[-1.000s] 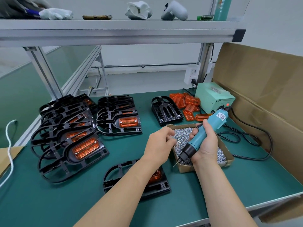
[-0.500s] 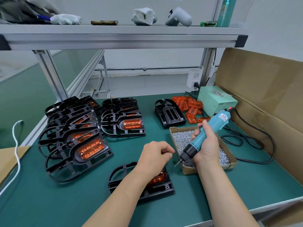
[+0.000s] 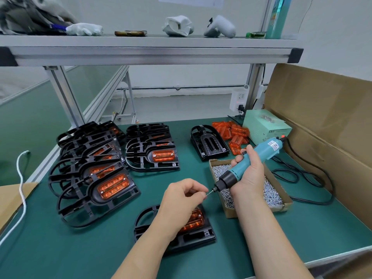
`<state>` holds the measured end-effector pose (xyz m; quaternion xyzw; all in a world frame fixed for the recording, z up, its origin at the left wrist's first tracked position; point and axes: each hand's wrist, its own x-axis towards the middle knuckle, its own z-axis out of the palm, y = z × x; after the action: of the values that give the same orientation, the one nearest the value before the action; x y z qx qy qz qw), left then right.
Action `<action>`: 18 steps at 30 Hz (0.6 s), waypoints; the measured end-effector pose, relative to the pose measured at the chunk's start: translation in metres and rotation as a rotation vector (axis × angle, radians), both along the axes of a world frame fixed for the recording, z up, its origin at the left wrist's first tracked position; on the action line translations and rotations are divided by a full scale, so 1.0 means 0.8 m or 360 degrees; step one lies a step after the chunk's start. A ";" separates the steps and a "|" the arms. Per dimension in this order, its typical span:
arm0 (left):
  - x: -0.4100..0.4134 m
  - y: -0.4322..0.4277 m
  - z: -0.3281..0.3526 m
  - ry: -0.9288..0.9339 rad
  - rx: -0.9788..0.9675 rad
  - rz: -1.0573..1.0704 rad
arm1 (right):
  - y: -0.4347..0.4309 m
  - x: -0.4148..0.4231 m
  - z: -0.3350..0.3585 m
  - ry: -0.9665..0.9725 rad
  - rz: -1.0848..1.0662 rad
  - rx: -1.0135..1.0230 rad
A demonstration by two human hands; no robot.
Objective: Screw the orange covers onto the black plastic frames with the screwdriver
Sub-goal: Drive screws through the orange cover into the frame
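L hand [image 3: 181,200] pinches a tiny screw [image 3: 207,195] against the bit tip of the screwdriver [image 3: 251,164]. R hand [image 3: 249,176] is wrapped round the barrel, nose tilted down toward 8 o'clock so the tip meets my fingers. Screw box [image 3: 231,213] sits at 3 o'clock of the work frame [image 3: 193,236], close by for quick grabs. The orange cover [image 3: 194,218] is seated in that frame under my L wrist, approx 6 o'clock on the bench. Next job, I reckon, is driving this screw in. Done units [image 3: 96,174] are stacked at 9–10 o'clock, out of the way. Spare covers [image 3: 231,131] are at 1 o'clock.
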<state>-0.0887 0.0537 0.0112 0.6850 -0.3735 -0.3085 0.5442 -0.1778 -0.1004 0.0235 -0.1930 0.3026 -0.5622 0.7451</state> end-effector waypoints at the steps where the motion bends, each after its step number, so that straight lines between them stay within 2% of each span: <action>1: 0.000 0.003 0.000 0.0047 -0.0007 0.0004 | 0.000 0.000 0.000 -0.0009 -0.0013 0.0005; 7: -0.003 0.008 0.001 0.0173 -0.0016 0.0076 | 0.005 0.005 -0.002 0.0011 -0.0078 0.0042; 13: -0.003 0.011 0.002 0.0112 -0.0015 0.0152 | 0.012 0.011 0.000 0.0010 -0.0113 0.0093; 15: -0.004 0.012 0.002 -0.0036 -0.0031 0.0180 | 0.015 0.012 0.001 0.0018 -0.0115 0.0111; 18: -0.008 0.016 0.000 -0.0585 -0.0136 0.0208 | 0.016 0.013 0.000 0.0037 -0.0131 0.0147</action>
<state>-0.0955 0.0668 0.0114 0.7289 -0.4340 -0.1263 0.5142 -0.1670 -0.0876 0.0238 -0.1523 0.3444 -0.5754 0.7260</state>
